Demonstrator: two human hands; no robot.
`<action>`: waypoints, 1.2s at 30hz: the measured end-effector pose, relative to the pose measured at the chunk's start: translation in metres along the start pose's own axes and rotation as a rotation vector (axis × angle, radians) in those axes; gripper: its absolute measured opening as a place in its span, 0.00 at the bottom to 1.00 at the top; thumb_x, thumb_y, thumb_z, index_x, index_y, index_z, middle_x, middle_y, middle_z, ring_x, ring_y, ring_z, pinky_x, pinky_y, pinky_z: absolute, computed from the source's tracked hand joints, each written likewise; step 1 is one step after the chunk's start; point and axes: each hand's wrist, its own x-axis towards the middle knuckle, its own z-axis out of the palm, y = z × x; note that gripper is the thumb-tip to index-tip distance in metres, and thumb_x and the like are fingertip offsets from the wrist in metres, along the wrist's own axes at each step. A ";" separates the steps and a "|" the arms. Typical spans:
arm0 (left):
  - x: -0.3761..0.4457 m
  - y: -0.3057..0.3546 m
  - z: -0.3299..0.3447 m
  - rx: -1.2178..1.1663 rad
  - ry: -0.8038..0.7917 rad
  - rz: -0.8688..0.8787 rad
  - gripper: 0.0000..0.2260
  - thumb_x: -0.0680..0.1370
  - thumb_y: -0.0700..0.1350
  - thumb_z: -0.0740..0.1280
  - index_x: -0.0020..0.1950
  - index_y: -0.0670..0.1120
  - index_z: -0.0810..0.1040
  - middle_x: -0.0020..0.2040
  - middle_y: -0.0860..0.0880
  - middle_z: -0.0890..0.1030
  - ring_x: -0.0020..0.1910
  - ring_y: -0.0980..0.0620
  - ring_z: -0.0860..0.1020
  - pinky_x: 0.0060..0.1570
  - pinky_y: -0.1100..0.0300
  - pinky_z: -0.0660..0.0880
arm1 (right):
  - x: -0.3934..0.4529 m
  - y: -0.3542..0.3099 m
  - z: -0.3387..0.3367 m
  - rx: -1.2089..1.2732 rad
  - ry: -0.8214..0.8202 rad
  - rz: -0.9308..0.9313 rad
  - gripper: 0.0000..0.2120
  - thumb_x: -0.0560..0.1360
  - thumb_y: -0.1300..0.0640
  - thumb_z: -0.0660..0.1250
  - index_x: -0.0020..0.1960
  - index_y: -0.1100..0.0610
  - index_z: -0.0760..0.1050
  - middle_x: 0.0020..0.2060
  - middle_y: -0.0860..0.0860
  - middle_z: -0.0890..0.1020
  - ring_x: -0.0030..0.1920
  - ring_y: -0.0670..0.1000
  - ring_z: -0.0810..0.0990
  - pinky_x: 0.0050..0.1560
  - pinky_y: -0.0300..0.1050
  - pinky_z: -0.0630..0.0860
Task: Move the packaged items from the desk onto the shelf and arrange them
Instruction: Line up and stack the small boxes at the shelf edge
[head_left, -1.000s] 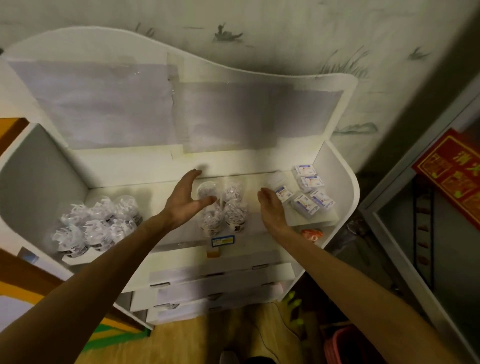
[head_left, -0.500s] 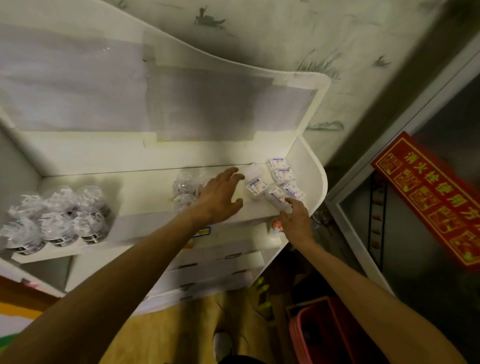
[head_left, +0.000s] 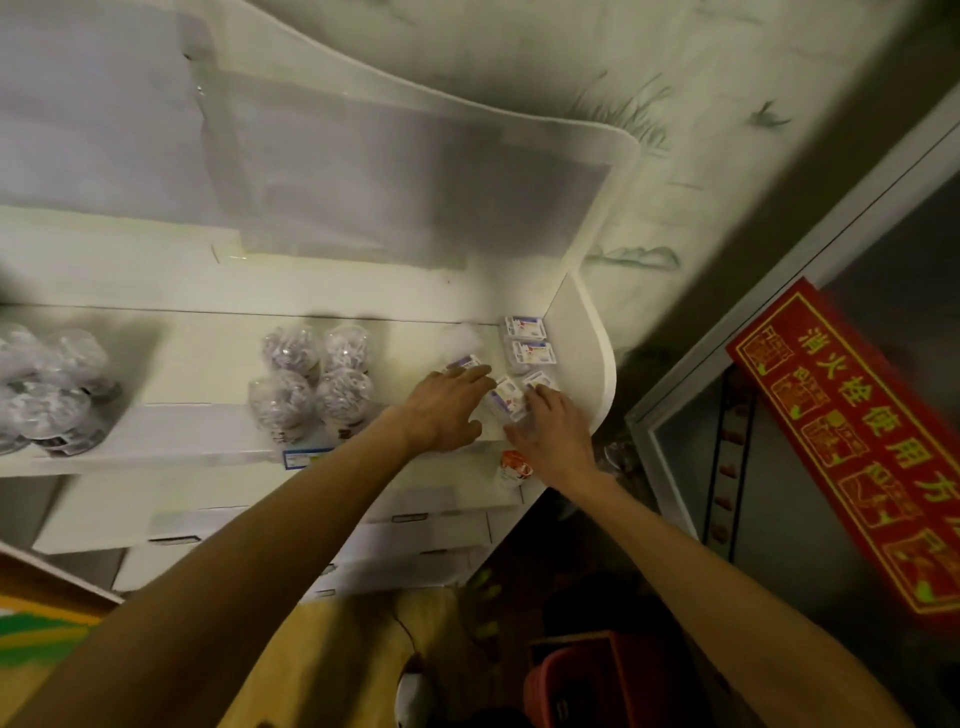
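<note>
We are at the white shelf (head_left: 171, 364), both hands among the small flat packets (head_left: 527, 343) at its right end, next to the side wall. Our left hand (head_left: 441, 410) lies flat with fingers stretched over one packet; our right hand (head_left: 553, 436) curls around a packet (head_left: 506, 402) near the front lip. A careless nudge could tip that packet off the edge. The round wrapped tubs (head_left: 317, 379) beside our left wrist might get knocked askew.
</note>
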 end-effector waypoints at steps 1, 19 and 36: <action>0.004 0.006 0.007 -0.003 -0.024 0.003 0.32 0.78 0.52 0.66 0.80 0.48 0.60 0.81 0.47 0.55 0.78 0.45 0.59 0.73 0.48 0.63 | -0.003 0.004 0.004 0.004 0.001 -0.011 0.29 0.79 0.39 0.62 0.74 0.53 0.66 0.72 0.51 0.71 0.72 0.53 0.67 0.74 0.56 0.65; 0.016 0.052 0.049 0.291 0.059 -0.065 0.31 0.77 0.49 0.65 0.78 0.45 0.59 0.77 0.44 0.62 0.73 0.42 0.63 0.70 0.49 0.63 | 0.023 0.038 -0.007 -0.043 -0.061 -0.165 0.36 0.69 0.45 0.73 0.73 0.54 0.67 0.71 0.53 0.69 0.68 0.56 0.68 0.69 0.50 0.65; 0.027 0.049 0.044 0.222 0.074 -0.139 0.22 0.78 0.57 0.67 0.68 0.47 0.69 0.65 0.45 0.72 0.59 0.46 0.75 0.58 0.52 0.73 | 0.027 0.037 -0.010 0.032 -0.081 -0.123 0.27 0.74 0.53 0.70 0.70 0.55 0.68 0.69 0.53 0.72 0.66 0.55 0.71 0.67 0.49 0.71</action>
